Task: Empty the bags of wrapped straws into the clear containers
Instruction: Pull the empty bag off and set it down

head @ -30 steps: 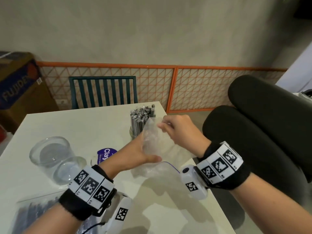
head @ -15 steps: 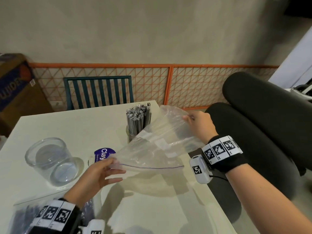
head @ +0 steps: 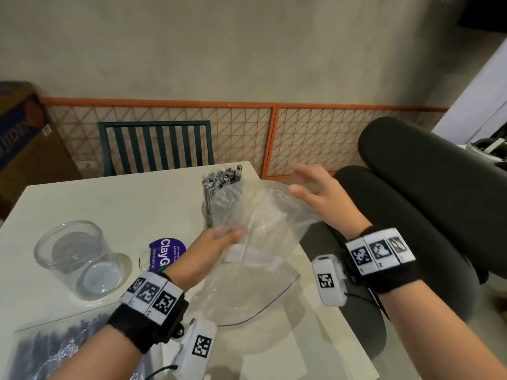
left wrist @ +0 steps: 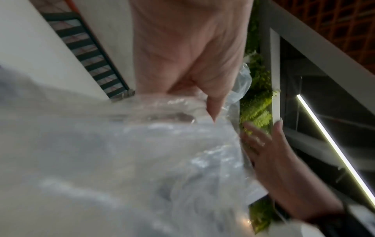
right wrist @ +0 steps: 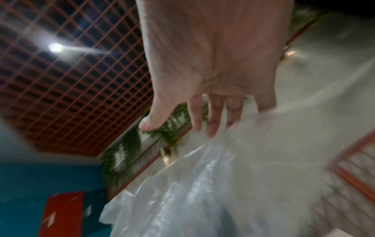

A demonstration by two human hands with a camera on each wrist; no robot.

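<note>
An empty clear zip bag [head: 258, 250] hangs crumpled over the table's right side. My left hand [head: 229, 233] grips its middle, with the fingers curled into the plastic [left wrist: 182, 115]. My right hand [head: 300, 185] is beside the bag's far end with fingers spread and straight, brushing the plastic [right wrist: 233, 160]. Behind the bag stands a clear container packed with upright wrapped straws [head: 219, 187]. An empty clear container [head: 74, 259] sits at the left. A full bag of wrapped straws [head: 41, 352] lies at the near left corner.
A purple round lid [head: 164, 253] lies between the empty container and my left wrist. The white table [head: 123, 204] ends just right of the bag, where a black padded chair [head: 411, 204] stands. A teal chair [head: 156, 146] and orange grid fence are behind.
The bag was stretched between both hands. My right hand has let go of its far end and opened, while my left hand has moved up to grip the bag's middle, crumpling it.
</note>
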